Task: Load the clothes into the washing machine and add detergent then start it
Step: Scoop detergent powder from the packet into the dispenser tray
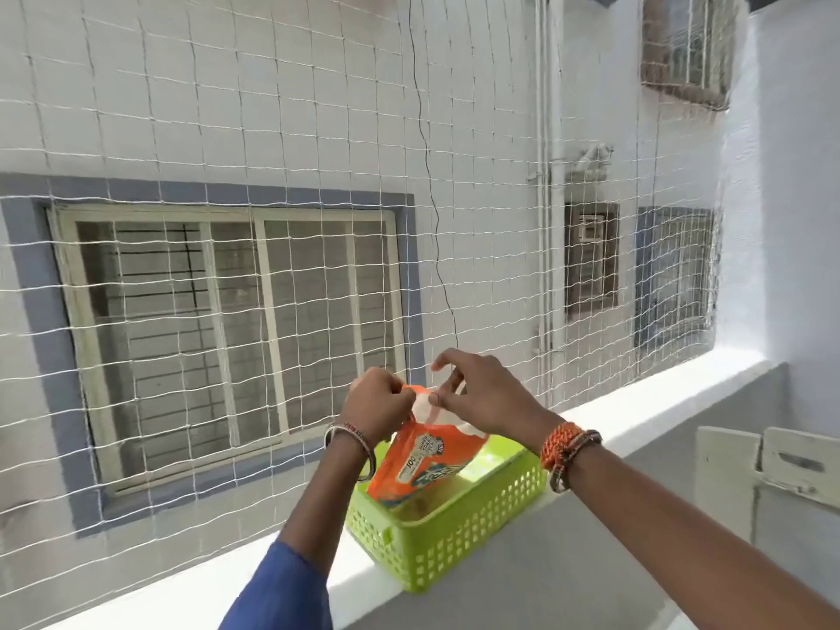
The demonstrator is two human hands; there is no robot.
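Above the green basket on the ledge, both hands are pinching the orange detergent packet (top edge between the fingers): left hand, right hand.

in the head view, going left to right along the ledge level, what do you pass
barred window → left hand → orange detergent packet → right hand → green basket's right end → white panels at the far right

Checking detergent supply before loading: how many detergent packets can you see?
1: an orange detergent packet standing in the green basket on the ledge, both hands pinching its top. Others may lie hidden inside the basket.
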